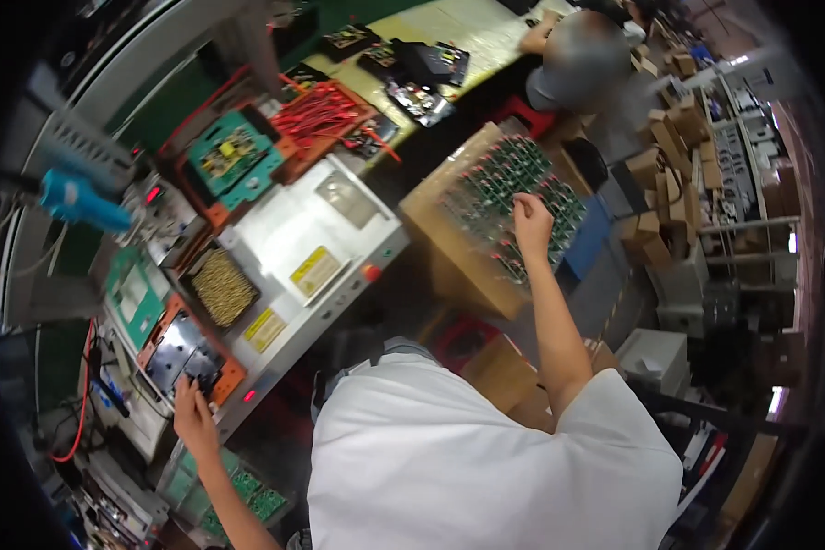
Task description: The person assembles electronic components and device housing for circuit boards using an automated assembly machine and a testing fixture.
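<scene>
My left hand (195, 422) reaches to the near corner of a shiny black plate (181, 353), which lies in an orange fixture (232, 378). Its fingers are stretched out, with the tips at the plate's edge. Far off to the right, my right hand (533, 227) is over a cardboard box (467, 261) filled with rows of green circuit boards (500, 174). The thumb and fingers are pinched together there. Whatever they may hold is too small to tell from the boards beneath.
Between my hands stands a white machine (284, 229) with a red button (371, 272). A tray of brass-coloured small parts (218, 287), a teal fixture (229, 158) and a bin of red pieces (316, 115) sit around it. Another person (582, 60) sits at the far yellow-topped bench (486, 32).
</scene>
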The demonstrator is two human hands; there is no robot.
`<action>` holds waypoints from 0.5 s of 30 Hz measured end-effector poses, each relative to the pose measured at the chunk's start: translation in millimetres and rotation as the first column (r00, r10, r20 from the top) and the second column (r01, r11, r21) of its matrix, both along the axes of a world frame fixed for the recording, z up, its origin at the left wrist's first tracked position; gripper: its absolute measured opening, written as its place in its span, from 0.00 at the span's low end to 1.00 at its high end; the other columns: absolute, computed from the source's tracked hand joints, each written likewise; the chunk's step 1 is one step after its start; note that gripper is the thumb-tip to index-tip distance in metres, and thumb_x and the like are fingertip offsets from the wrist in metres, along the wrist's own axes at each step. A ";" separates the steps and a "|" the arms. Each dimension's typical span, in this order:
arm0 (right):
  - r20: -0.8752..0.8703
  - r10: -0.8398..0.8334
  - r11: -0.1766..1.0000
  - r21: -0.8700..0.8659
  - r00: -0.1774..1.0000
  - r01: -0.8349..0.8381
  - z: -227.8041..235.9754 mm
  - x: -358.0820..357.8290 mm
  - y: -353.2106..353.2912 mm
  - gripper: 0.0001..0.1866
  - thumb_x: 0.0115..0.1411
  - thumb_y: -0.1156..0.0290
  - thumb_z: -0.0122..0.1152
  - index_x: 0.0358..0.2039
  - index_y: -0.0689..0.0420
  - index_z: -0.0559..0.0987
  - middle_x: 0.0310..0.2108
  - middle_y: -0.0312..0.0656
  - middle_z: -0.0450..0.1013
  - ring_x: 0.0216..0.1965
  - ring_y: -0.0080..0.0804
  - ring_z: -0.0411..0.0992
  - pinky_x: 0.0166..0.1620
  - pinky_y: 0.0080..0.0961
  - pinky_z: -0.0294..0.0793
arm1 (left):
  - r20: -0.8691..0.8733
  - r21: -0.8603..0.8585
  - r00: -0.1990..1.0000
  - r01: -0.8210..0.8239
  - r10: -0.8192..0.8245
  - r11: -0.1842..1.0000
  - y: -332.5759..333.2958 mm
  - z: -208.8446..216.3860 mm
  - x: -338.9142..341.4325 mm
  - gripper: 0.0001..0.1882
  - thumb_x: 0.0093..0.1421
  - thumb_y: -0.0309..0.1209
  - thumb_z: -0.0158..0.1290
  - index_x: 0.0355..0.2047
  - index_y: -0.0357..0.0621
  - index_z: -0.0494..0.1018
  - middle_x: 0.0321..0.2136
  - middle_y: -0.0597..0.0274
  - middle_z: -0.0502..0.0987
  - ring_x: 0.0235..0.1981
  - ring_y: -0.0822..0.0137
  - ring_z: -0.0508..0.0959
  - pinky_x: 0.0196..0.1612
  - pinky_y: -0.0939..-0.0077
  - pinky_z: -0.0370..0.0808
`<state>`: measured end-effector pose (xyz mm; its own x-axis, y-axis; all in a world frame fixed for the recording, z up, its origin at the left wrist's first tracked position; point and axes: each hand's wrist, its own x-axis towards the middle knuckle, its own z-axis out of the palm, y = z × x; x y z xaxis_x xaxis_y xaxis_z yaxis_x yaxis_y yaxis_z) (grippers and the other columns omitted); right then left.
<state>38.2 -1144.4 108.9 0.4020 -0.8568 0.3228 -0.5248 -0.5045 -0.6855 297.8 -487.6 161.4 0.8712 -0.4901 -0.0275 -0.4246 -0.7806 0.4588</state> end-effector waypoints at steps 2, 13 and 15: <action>-0.157 0.024 0.996 -0.079 0.987 -0.037 -12.6 -6.5 -14.2 0.07 0.62 0.74 0.60 0.38 0.61 0.82 0.33 0.43 0.79 0.28 0.31 0.77 0.34 0.27 0.75 | 0.077 0.015 0.991 -0.110 0.109 0.994 6.1 -11.2 7.6 0.14 0.69 0.28 0.49 0.51 0.35 0.76 0.57 0.49 0.74 0.61 0.55 0.72 0.58 0.64 0.72; -0.652 0.425 0.867 0.095 0.628 -0.489 -45.3 99.4 -74.1 0.14 0.59 0.59 0.63 0.35 0.58 0.81 0.33 0.51 0.79 0.38 0.53 0.77 0.42 0.45 0.76 | 0.378 -0.066 0.907 -0.175 0.187 0.982 -65.8 34.0 -39.7 0.09 0.65 0.26 0.54 0.42 0.35 0.78 0.49 0.49 0.78 0.51 0.53 0.77 0.53 0.64 0.74; -0.584 0.385 0.875 -0.014 0.714 -0.484 -36.0 82.6 -116.1 0.09 0.59 0.69 0.61 0.38 0.59 0.80 0.34 0.53 0.79 0.38 0.54 0.78 0.40 0.43 0.76 | 0.379 -0.123 0.905 -0.156 0.192 0.980 -125.0 55.3 -63.7 0.09 0.64 0.26 0.53 0.42 0.37 0.78 0.48 0.51 0.79 0.50 0.52 0.77 0.53 0.63 0.73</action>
